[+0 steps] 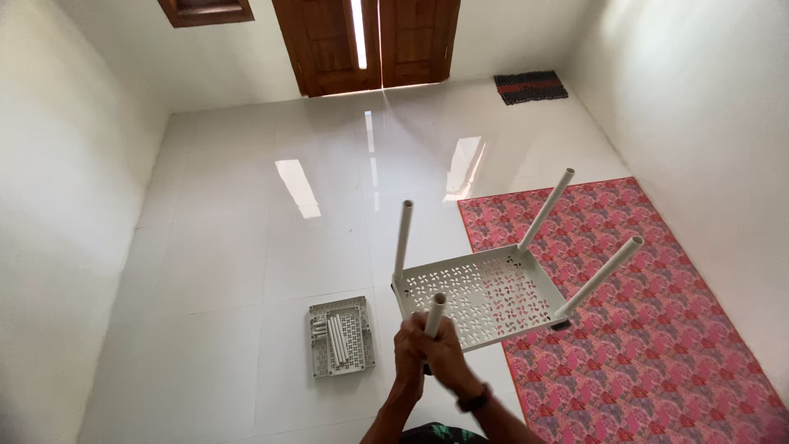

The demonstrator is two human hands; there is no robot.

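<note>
A pink patterned rug (649, 329) is lying at four o'clock on the white tiled floor (246, 238); above its edge, both hands, left hand (408, 349) and right hand (448, 353), are clasping one leg of a white perforated shelf tray (481, 296), while another tray (341, 335) is sitting at seven o'clock

White perforated shelf panel (481, 294) with white tubes (544, 210). To its right lies a pink floral-patterned mat (649, 329); to its left, a grey perforated panel (341, 335) on glossy white floor tiles (238, 247). Beyond it: brown wooden doors (366, 41) and a dark red-striped doormat (530, 86).
</note>
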